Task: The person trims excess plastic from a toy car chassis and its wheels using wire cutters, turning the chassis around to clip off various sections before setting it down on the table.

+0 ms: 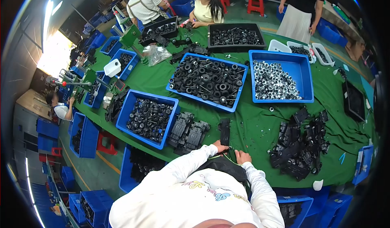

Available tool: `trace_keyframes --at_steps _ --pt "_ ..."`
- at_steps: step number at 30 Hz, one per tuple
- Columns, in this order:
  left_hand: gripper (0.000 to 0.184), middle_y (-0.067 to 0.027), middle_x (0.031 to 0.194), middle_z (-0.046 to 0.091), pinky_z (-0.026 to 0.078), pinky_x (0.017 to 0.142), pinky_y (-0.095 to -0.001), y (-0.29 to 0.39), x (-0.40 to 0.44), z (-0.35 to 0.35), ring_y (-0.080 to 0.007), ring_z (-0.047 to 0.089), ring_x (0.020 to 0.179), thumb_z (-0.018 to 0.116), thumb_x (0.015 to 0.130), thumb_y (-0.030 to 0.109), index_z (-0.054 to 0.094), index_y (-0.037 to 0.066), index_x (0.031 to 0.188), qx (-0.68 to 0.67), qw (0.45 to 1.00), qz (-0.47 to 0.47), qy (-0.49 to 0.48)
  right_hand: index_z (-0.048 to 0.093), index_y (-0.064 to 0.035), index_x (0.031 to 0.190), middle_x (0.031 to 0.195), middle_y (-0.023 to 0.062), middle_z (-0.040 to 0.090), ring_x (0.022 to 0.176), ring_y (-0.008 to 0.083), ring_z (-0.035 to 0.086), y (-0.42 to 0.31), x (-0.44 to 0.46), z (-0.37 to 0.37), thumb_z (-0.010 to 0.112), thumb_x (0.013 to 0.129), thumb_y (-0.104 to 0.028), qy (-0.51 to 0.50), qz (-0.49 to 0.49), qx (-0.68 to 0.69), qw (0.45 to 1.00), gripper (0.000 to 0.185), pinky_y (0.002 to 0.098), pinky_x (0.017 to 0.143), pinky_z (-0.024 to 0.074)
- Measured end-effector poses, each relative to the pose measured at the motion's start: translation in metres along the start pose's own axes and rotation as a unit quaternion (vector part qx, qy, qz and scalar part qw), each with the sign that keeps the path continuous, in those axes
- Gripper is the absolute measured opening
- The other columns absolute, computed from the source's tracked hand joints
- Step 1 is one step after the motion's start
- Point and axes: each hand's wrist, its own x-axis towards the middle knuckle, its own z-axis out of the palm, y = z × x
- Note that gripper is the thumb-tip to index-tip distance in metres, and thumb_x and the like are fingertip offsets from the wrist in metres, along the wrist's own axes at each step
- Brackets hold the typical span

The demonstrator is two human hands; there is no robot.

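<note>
Just in front of my body, my left hand (220, 146) is closed at the near end of a narrow black plastic toy-car chassis (224, 130), which points away from me on the green cloth. A small dark wheel-like piece (230, 148) shows beside the fingertips. My right hand (243, 157) is slightly to the right, its fingers bent together near that piece; anything in them is too small to make out. Left of my hands lie several black chassis (189, 132) in rows. A loose heap of black chassis (298, 146) lies to the right.
Ahead stand a blue tray of black wheels and axles (180, 86) and a blue tray of silver wheel parts (253, 92). Another blue wheel bin (122, 124) is at left. Green hand presses (131, 35) line the left edge. Co-workers (207, 8) are across the table.
</note>
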Motion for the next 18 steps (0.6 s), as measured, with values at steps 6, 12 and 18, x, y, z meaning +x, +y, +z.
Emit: trace_keyframes --at_steps 6,12,18 --pt "0.044 -0.0074 0.087 0.072 0.053 0.046 -0.0274 0.013 -0.013 -0.006 -0.0148 0.068 0.066 0.071 0.082 0.015 0.054 0.011 0.122 0.004 0.999 -0.026 0.038 0.070 -0.0060 0.091 0.089 0.0282 0.068 0.086 0.0489 0.065 -0.002 -0.001 -0.001 0.045 0.097 -0.054 0.004 0.014 0.005 1.000 0.054 0.0574 0.080 0.0501" --pt "0.043 -0.0066 0.081 0.070 0.054 0.047 -0.0303 0.014 -0.010 -0.012 -0.0157 0.064 0.055 0.071 0.075 0.014 0.060 0.008 0.115 0.064 0.988 0.047 0.130 0.070 -0.0065 0.092 0.090 0.0278 0.068 0.088 0.0490 0.065 -0.003 -0.001 -0.002 0.045 0.097 -0.054 0.003 0.017 0.000 1.000 0.054 0.0573 0.080 0.0501" --pt "0.071 -0.0127 0.086 0.073 0.058 0.058 -0.0326 0.012 -0.005 -0.014 -0.0211 0.067 0.052 0.071 0.072 0.021 0.051 0.012 0.140 0.164 0.973 0.046 0.156 0.070 -0.0066 0.092 0.091 0.0277 0.068 0.088 0.0491 0.064 -0.003 -0.002 -0.002 0.044 0.097 -0.054 0.003 0.019 0.016 1.000 0.055 0.0576 0.081 0.0497"
